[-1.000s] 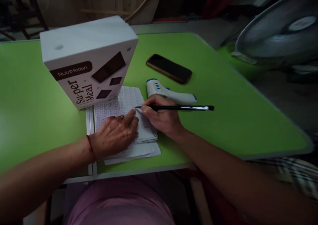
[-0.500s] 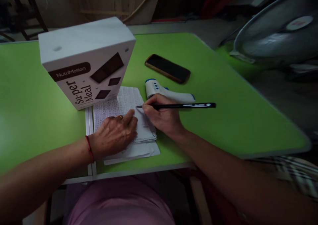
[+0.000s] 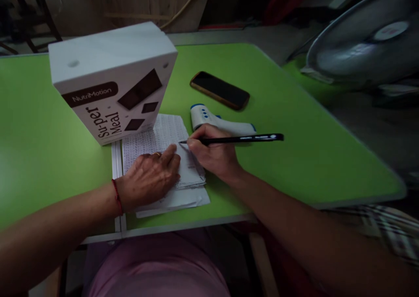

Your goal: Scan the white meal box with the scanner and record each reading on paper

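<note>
Left hand (image 3: 152, 179): lying palm-down near the near edge of the green table surface (image 3: 310, 157), pressing on the smaller paper stack (image 3: 190, 168) with half-curled fingers, extending the index finger, clasping nothing visible.
Right hand (image 3: 212, 150): pinching the black pen (image 3: 248, 138) low down between thumb and fingertips.
Pen nib (image 3: 182, 142): hovering at or touching the stack's upper end (cannot tell which), pointing towards the left index fingertip.
Handwritten sheet (image 3: 168, 126): lying partly beneath the stack, reaching from the near edge towards the NutriMotion Su-per Meal box (image 3: 108, 87).
Box: standing upright left of centre, nearer the far edge.
Infrared thermometer (image 3: 225, 124): lying just beyond the right knuckles (perhaps touching).
Smartphone (image 3: 220, 90): lying further back, towards the far right corner.
Paper risk: possibly skewing under the nib with any easing of left-hand pressure, judging by such loose layers.
Nib risk: possibly inking the left fingertip through one overlong stroke.
Knuckle risk: possibly nudging the thermometer, spoiling a line, through any push towards the far edge.
</note>
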Motion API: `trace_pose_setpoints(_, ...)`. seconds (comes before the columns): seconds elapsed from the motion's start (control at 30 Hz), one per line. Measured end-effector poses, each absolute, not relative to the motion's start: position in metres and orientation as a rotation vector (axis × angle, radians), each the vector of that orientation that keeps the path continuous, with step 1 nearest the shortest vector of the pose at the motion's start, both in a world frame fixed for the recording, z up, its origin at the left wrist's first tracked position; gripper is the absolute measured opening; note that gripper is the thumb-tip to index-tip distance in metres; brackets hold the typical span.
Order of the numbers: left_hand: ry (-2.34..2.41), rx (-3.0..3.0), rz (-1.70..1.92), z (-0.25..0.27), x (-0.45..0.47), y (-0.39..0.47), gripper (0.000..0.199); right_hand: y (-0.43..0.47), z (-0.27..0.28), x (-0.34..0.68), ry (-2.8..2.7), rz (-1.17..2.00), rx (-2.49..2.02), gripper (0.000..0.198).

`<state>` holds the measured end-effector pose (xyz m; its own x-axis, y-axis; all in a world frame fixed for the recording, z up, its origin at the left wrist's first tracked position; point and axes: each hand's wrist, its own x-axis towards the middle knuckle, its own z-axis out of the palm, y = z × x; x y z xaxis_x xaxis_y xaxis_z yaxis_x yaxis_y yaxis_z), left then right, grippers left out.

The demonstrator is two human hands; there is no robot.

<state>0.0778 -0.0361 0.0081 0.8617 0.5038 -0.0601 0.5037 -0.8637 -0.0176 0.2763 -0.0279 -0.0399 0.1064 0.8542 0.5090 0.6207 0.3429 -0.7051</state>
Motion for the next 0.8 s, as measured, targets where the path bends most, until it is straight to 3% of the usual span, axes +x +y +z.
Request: trace_pose_setpoints(0.8, -0.834, -3.039, 0.075, 0.0066, 0.0772, -0.0376, 0.027, -0.0289, -0.0397, 0.2741, -1.585, 0.331, -1.425, 0.011)
